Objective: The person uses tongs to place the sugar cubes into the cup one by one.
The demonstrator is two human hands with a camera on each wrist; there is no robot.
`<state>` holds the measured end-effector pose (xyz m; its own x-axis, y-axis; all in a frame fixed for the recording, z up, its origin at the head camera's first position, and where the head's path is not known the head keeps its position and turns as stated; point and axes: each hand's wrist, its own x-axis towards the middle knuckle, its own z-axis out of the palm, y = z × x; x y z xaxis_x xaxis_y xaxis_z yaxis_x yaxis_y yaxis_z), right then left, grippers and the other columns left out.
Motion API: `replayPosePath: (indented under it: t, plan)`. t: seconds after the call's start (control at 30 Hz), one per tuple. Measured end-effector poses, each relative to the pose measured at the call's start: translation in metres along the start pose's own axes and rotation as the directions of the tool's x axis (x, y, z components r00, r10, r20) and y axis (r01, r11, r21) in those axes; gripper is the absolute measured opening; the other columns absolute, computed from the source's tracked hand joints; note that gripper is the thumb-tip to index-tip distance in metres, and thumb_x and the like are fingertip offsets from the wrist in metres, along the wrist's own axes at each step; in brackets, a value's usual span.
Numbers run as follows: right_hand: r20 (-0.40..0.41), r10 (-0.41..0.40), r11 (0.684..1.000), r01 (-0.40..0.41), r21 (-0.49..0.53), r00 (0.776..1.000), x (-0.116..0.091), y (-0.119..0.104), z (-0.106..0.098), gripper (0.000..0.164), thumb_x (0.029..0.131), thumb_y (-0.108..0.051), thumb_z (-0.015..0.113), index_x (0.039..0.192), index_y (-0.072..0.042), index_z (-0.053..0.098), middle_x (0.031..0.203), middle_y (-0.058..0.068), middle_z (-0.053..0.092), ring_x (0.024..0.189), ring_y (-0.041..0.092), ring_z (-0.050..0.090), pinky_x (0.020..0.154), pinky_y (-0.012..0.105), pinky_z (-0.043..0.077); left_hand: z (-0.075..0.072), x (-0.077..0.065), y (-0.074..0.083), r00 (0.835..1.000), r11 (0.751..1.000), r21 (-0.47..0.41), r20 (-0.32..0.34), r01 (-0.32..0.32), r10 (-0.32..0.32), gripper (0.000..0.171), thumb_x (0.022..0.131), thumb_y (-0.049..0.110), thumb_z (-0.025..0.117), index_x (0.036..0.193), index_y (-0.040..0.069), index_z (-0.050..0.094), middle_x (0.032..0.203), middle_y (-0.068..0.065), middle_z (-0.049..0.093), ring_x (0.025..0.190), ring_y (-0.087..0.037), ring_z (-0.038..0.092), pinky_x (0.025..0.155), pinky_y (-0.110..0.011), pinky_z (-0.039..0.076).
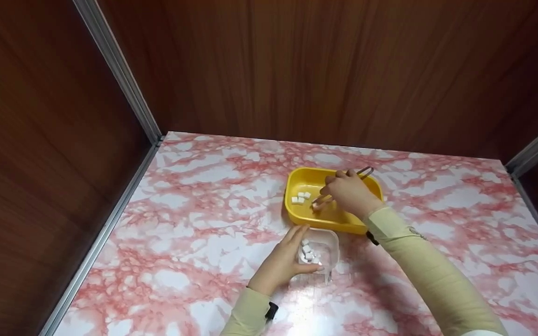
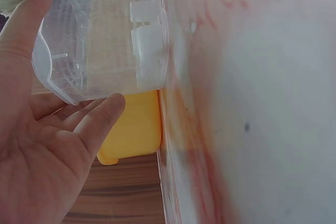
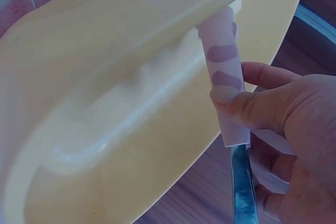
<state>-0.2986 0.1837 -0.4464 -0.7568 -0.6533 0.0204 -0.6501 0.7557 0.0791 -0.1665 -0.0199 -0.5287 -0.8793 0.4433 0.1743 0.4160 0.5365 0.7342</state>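
Observation:
My right hand (image 1: 352,192) pinches a pair of metal tongs (image 3: 243,182) with pink sleeves (image 3: 224,72) between thumb and fingers. The tongs' tips reach down into a yellow basin (image 1: 329,226), their looped end pointing up and away. A small white piece shows at the tips, partly hidden. Several white cubes (image 1: 300,200) lie at the basin's left side. My left hand (image 1: 282,258) grips a clear plastic container (image 2: 113,35) from its left, thumb on the near side and fingers on the far side. Inside the container are several more white cubes (image 1: 307,250).
The container stands just in front of the basin on a red-and-white marbled table (image 1: 194,224). Dark wood-grain panels (image 1: 297,70) rise behind and at both sides, with metal strips (image 1: 119,70) at the corners. A dark band (image 1: 272,311) is on the left wrist.

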Motion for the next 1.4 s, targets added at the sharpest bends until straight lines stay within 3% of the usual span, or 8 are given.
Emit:
replayPosePath:
  t: [0.23, 0.6, 0.93, 1.17, 1.4]
  plan:
    - [-0.053, -0.017, 1.0, 0.017, 0.009, 0.998, -0.005, 0.004, 0.001, 0.032, 0.082, 0.001, 0.071, 0.101, -0.023, 0.078, 0.095, 0.003, 0.065, 0.089, 0.03, 0.053, 0.074, 0.045, 0.036, -0.001, 0.0, 0.001, 1.0, 1.0, 0.006, -0.001, -0.006, 0.006, 0.093, 0.078, 0.042, 0.077, 0.149, 0.005, 0.029, 0.149, -0.008, 0.033, 0.132, -0.023, 0.038, 0.109, -0.035, 0.032]
    - [-0.038, 0.001, 1.0, -0.002, -0.011, 0.999, -0.012, 0.008, 0.002, 0.037, 0.081, 0.004, 0.071, 0.104, -0.025, 0.077, 0.098, 0.005, 0.065, 0.089, 0.031, 0.05, 0.077, 0.047, 0.038, 0.0, -0.001, 0.0, 1.0, 1.0, -0.006, 0.003, 0.003, -0.003, 0.094, 0.078, 0.042, 0.077, 0.149, 0.005, 0.028, 0.149, -0.01, 0.032, 0.132, -0.024, 0.038, 0.109, -0.034, 0.031]
    - [-0.122, -0.01, 1.0, 0.008, -0.021, 0.993, -0.021, 0.009, -0.002, 0.036, 0.081, 0.006, 0.07, 0.101, -0.023, 0.078, 0.094, 0.004, 0.065, 0.088, 0.03, 0.052, 0.074, 0.045, 0.037, 0.0, -0.001, 0.0, 1.0, 1.0, 0.002, -0.002, -0.005, 0.005, 0.094, 0.078, 0.043, 0.077, 0.15, 0.006, 0.028, 0.15, -0.01, 0.032, 0.131, -0.023, 0.039, 0.108, -0.035, 0.034]
    - [-0.151, -0.013, 1.0, 0.009, -0.028, 0.988, -0.027, 0.01, -0.005, 0.036, 0.078, 0.007, 0.072, 0.099, -0.021, 0.077, 0.092, 0.004, 0.064, 0.086, 0.031, 0.052, 0.072, 0.045, 0.037, -0.001, -0.001, 0.001, 0.999, 1.0, -0.01, 0.012, 0.03, -0.03, 0.095, 0.077, 0.046, 0.076, 0.15, 0.008, 0.028, 0.151, -0.011, 0.03, 0.131, -0.024, 0.039, 0.107, -0.036, 0.034]
    - [-0.169, -0.016, 0.999, 0.008, -0.048, 0.985, -0.035, 0.014, -0.012, 0.041, 0.078, 0.011, 0.069, 0.1, -0.022, 0.076, 0.095, 0.003, 0.065, 0.088, 0.031, 0.053, 0.076, 0.047, 0.039, 0.0, 0.0, 0.001, 1.0, 1.0, -0.025, 0.004, 0.008, -0.008, 0.094, 0.078, 0.043, 0.077, 0.149, 0.005, 0.029, 0.15, -0.012, 0.031, 0.131, -0.023, 0.039, 0.108, -0.035, 0.034]
